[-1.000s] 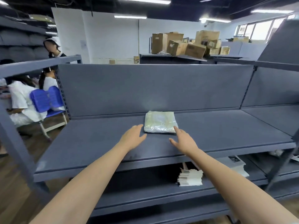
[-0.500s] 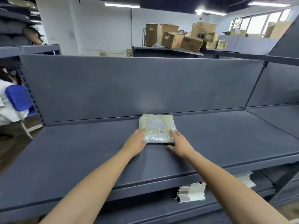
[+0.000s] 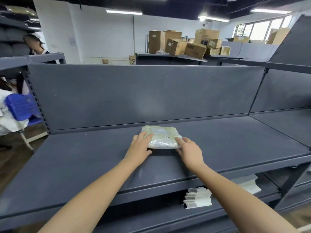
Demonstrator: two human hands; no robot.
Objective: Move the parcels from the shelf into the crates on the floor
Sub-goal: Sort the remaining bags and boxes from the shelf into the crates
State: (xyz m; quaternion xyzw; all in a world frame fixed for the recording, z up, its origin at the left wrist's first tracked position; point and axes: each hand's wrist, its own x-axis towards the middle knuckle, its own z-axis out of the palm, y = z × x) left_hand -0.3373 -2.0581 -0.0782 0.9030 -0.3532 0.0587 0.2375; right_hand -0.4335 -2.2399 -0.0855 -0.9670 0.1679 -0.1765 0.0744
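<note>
Resting on the dark grey shelf (image 3: pixel 84 157), close to its back panel, is 1 parcel (image 3: pixel 162 137) — a flat, soft packet in crinkled, glossy, pale plastic film, roughly rectangular with rounded corners. A small white label with dark print sits on its top; the print is too small to read. Both hands (image 3: pixel 165 150) grip the parcel's near corners: the left hand (image 3: pixel 140 146) has its fingers curled over the left edge and thumb low at the front, the right hand (image 3: pixel 189 149) lays its fingers across the right corner, thumb beneath at the front. That near edge looks lifted off the shelf, a shadow showing under it. The shelf surface is matte with a fine grain. Below the parcel, on the next tier down, a stack of thin white cards (image 3: pixel 197 198) is partly hidden by the shelf lip — its far end cannot be seen.
</note>
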